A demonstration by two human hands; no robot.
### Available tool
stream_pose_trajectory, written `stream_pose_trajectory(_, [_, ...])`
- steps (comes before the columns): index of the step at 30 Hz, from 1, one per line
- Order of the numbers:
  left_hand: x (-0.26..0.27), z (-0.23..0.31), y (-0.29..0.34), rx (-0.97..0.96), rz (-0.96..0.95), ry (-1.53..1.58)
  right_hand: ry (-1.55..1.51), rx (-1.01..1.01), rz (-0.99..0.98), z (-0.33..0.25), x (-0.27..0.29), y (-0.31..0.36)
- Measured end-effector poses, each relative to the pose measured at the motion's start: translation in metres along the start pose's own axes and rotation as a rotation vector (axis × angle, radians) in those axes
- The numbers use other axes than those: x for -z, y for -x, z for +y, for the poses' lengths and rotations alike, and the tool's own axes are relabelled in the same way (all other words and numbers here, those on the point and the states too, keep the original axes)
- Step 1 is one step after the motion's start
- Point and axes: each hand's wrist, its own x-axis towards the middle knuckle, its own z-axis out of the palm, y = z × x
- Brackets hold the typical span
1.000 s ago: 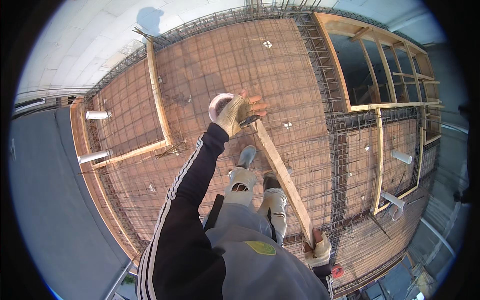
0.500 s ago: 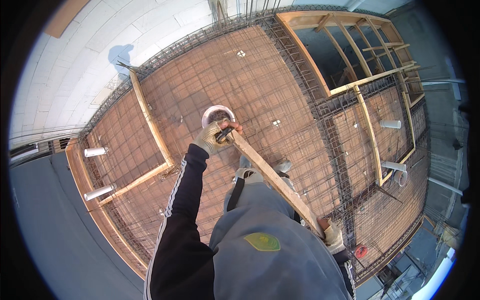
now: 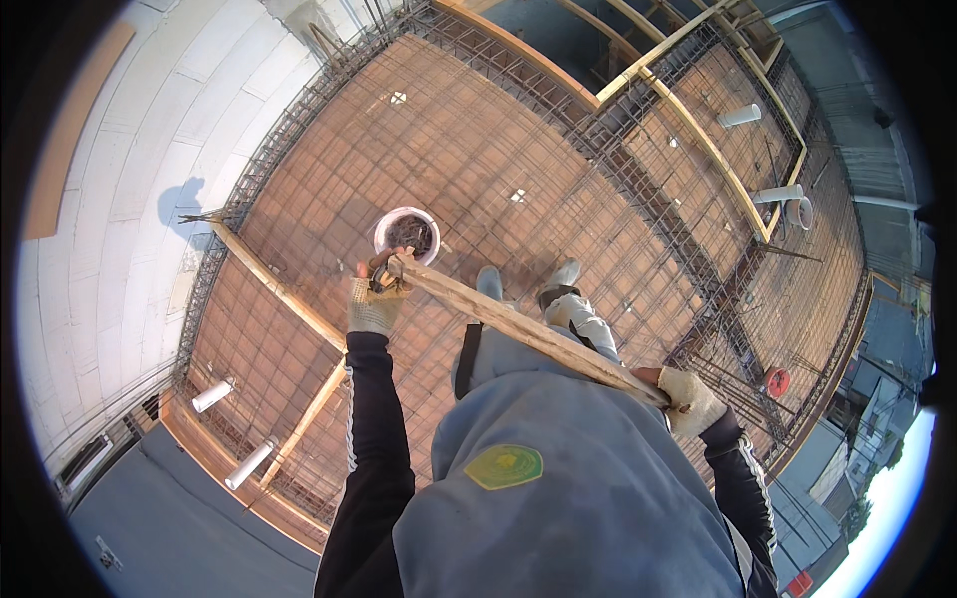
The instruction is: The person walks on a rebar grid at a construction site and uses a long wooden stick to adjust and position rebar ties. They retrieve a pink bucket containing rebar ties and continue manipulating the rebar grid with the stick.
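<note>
A long, narrow wooden plank (image 3: 528, 328) spans the space in front of my body, slanting down to the right. My left hand (image 3: 375, 301), in a pale knitted glove with bare fingertips, is closed at its far left end. A small dark object (image 3: 377, 283), too unclear to name, shows in that same hand. My right hand (image 3: 690, 402), gloved alike, grips the plank's other end near my right hip. Just beyond the left hand stands a round whitish bucket (image 3: 381, 235) with a tangle of dark wire-like pieces inside.
A grid of steel rebar (image 3: 329, 164) covers the brown panel deck underfoot. Timber strips (image 3: 279, 291) stand on it at left, another timber frame (image 3: 706, 149) at right. White pipes (image 3: 211, 396) rise at both sides. A framed opening (image 3: 528, 35) lies at the top; a red disc (image 3: 777, 382) rests right.
My view has turned, and the surroundings have shifted in it. The plank now lies flatter across me, its right end higher in view. Both hands still hold it.
</note>
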Motion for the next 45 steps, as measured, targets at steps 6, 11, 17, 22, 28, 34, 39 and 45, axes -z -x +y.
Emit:
stream_pose_trajectory(6, [0.007,0.009,-0.006,-0.009,0.052,-0.145,-0.080,-0.090,-0.020,-0.012,0.004,-0.002])
stream_pose_trajectory(11, [-0.004,0.010,-0.006,0.003,0.111,-0.147,-0.221,-0.139,-0.021,-0.011,0.002,0.000])
stream_pose_trajectory(17, [-0.003,0.012,-0.008,-0.003,-0.060,-0.005,-0.291,-0.214,-0.032,0.002,-0.015,-0.003])
stream_pose_trajectory(22, [-0.001,0.010,-0.008,0.001,-0.067,0.001,-0.635,-0.175,-0.002,0.006,-0.029,-0.004])
stream_pose_trajectory(28, [-0.008,0.004,0.011,-0.067,0.177,-0.204,-0.459,-0.217,-0.048,0.007,-0.005,-0.001])
stream_pose_trajectory(34, [0.004,-0.004,0.032,-0.068,0.171,-0.221,-0.303,-0.208,-0.156,0.014,0.023,-0.009])
stream_pose_trajectory(39, [0.019,-0.006,0.046,-0.117,0.194,-0.448,-0.370,-0.249,-0.133,0.009,0.024,-0.014])
stream_pose_trajectory(45, [0.033,-0.009,0.048,-0.133,0.229,-0.608,-0.317,-0.169,-0.280,0.013,0.032,-0.025])
